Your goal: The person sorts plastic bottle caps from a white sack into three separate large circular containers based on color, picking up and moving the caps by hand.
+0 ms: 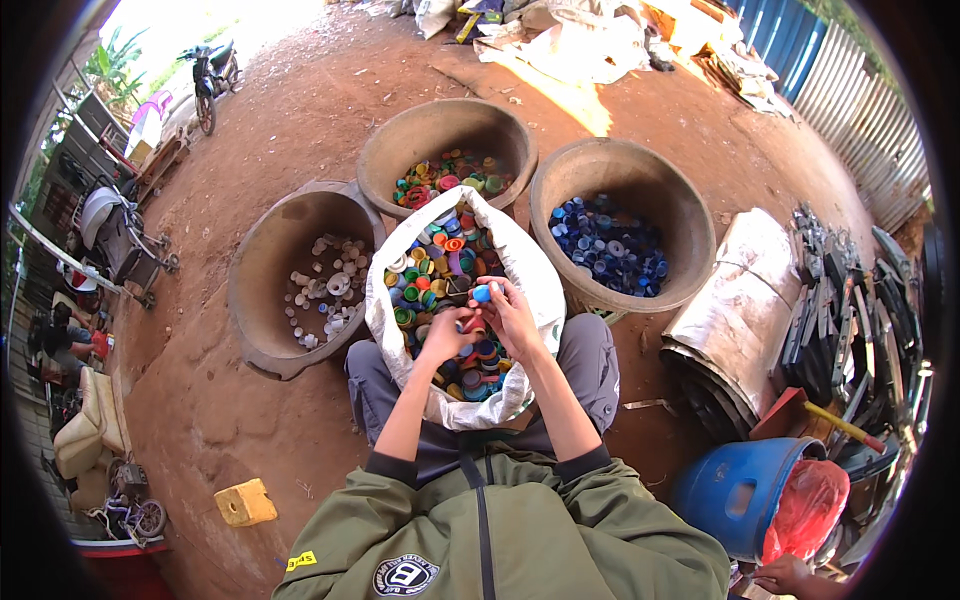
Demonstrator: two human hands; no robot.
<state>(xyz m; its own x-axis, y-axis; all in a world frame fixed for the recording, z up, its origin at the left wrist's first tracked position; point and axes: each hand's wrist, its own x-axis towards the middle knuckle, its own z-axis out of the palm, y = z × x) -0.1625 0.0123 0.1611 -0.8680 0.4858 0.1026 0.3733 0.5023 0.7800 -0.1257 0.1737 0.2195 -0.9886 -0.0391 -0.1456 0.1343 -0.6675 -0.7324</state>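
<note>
Fingers [506, 299] of the right hand [516, 322] pinch one blue cap [481, 293] at mid-frame, nearly closed; the left hand's [447, 338] curl at one red cap [473, 325], grip unclear. Both look light, stiff and slick, best taken by the rim. One white sack [535, 265] holds mixed caps [430, 270], too many to count. Beyond, upper centre, stand three tubs [450, 128]. One motorbike [208, 84] stands upper left.

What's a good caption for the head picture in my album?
Right hand holding a blue cap above a white sack of colourful caps, with three brown tubs nearby.
</note>
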